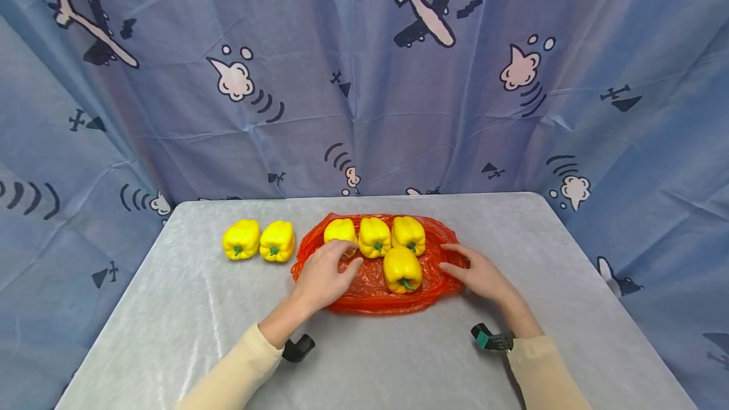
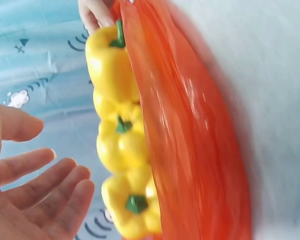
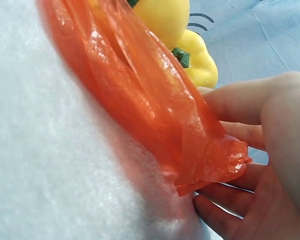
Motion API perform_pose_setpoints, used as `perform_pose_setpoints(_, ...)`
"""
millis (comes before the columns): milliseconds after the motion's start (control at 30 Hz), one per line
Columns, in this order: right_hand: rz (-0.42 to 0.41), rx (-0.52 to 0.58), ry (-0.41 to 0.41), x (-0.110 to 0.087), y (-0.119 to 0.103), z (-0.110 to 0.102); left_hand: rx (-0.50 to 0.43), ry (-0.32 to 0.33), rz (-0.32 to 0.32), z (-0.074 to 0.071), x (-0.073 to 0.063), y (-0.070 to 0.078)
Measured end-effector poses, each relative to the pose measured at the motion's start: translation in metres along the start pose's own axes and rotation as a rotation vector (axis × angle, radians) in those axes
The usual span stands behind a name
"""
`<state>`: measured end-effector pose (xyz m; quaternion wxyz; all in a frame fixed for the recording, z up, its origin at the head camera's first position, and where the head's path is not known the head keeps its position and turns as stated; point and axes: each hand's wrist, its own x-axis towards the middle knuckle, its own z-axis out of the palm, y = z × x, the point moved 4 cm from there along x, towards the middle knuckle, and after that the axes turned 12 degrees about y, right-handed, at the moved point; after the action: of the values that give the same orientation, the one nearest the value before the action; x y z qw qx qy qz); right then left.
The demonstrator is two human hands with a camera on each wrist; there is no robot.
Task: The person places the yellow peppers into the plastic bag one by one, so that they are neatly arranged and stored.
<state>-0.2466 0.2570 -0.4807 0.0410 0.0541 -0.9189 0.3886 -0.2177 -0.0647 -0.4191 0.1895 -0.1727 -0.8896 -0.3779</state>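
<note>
A red plastic bag (image 1: 370, 304) lies spread with its mouth up in the middle of the table. Inside it are three yellow bell peppers in a back row, one of them the middle pepper (image 1: 374, 237), and a front pepper (image 1: 402, 269) with its green stem toward me. My left hand (image 1: 328, 274) hovers over the bag's left side, fingers loosely bent and holding nothing; it partly hides the back-left pepper (image 1: 340, 230). At the bag's right rim is my right hand (image 1: 475, 271), thumb and fingers apart, with the crumpled red film (image 3: 210, 160) lying against its fingers.
Two more yellow bell peppers, a far-left pepper (image 1: 241, 239) and its neighbour (image 1: 277, 241), sit side by side left of the bag. The table (image 1: 393, 359) has a pale cloth cover. Behind it hangs a blue curtain (image 1: 307, 49) with plane prints.
</note>
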Motion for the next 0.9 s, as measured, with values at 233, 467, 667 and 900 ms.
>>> perform_pose_setpoints(233, 0.010, -0.001, -0.007, 0.000, 0.000, -0.001, 0.052, 0.078, 0.040, -0.017, 0.003, -0.015)
perform_pose_setpoints(467, 0.007, -0.003, -0.004, -0.001, -0.001, -0.001, 0.116, 0.123, 0.044, -0.037, 0.007, -0.033)
perform_pose_setpoints(667, 0.000, -0.003, -0.004, -0.001, -0.001, 0.000, 0.171, 0.187, 0.043, -0.059, 0.010, -0.056)
perform_pose_setpoints(900, -0.014, 0.004, 0.011, -0.001, 0.000, 0.000, 0.124, 0.232, -0.053, -0.073, 0.009, -0.082)
